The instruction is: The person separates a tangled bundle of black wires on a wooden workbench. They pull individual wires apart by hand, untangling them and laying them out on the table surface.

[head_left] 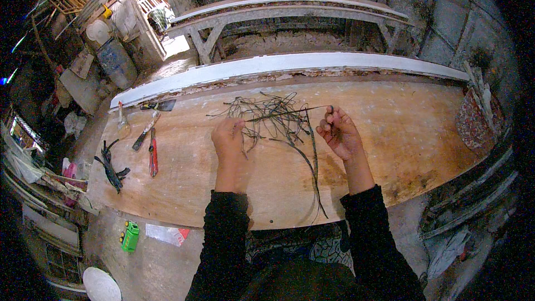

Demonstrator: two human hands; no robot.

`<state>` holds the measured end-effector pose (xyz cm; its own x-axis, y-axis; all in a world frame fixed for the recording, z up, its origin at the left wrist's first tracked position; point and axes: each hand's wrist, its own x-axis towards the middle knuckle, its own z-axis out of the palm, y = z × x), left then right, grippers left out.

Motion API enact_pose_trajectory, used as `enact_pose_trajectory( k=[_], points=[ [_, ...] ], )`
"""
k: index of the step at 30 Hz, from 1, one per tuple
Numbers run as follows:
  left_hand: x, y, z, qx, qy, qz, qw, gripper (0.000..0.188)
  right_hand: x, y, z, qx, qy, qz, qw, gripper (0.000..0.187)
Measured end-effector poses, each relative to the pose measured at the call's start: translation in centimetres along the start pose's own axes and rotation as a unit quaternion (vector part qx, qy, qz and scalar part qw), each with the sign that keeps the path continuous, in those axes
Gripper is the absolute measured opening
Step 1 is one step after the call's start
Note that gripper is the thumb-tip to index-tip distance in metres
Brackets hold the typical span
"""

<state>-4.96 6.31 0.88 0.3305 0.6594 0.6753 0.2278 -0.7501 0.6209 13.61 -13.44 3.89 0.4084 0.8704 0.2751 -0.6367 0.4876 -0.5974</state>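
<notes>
Between my two hands a thin dark strand [278, 113] is pulled nearly straight over the wooden tabletop. My left hand [227, 136] is closed, its thumb and fingers pinching the strand at one side. Higher on the right, my right hand [341, 132] faces palm up, its thumb and fingertips closed on the strand's other end. Behind and beneath the strand lies a tangled heap of similar dark strands [287, 100]. From the heap, a few longer strands [315, 173] trail toward the table's near edge. Whether the held strand is free of the heap is hard to see.
Left on the table [390, 117] lie a red-handled tool [154, 156], a scraper [146, 132] and black strips [113, 167]. A long white board [290, 62] runs along the far edge. A patterned sack [475, 120] stands right. A green toy truck [130, 237] sits below.
</notes>
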Motion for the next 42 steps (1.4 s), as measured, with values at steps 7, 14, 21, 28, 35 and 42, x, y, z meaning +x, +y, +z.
enact_pose_trajectory(
  k=[7,14,21,28,35,42],
  points=[
    [-1.2,-0.8,1.8,-0.078,-0.059,-0.090,0.991,0.008,0.2,0.4,0.7,-0.051,0.001,-0.010,0.999,0.028],
    [-2.5,6.1,2.0,-0.273,-0.257,-0.269,0.887,0.017,-0.1,3.8,1.4,-0.184,0.090,0.111,0.972,0.010],
    [-3.2,5.7,3.0,-0.378,-0.281,-0.288,0.834,0.011,-0.1,5.4,1.3,-0.286,0.131,0.162,0.935,0.009],
    [-3.2,6.3,2.7,-0.378,-0.289,-0.317,0.820,0.015,-0.3,5.1,2.0,-0.356,0.118,0.079,0.924,0.014],
    [-3.6,5.4,3.1,-0.364,-0.304,-0.288,0.832,0.016,-0.3,5.5,1.7,-0.347,0.116,0.094,0.926,0.012],
    [-3.5,5.8,2.6,-0.331,-0.313,-0.291,0.841,0.016,-0.2,5.6,1.7,-0.378,0.114,0.076,0.916,0.012]
  ],
)
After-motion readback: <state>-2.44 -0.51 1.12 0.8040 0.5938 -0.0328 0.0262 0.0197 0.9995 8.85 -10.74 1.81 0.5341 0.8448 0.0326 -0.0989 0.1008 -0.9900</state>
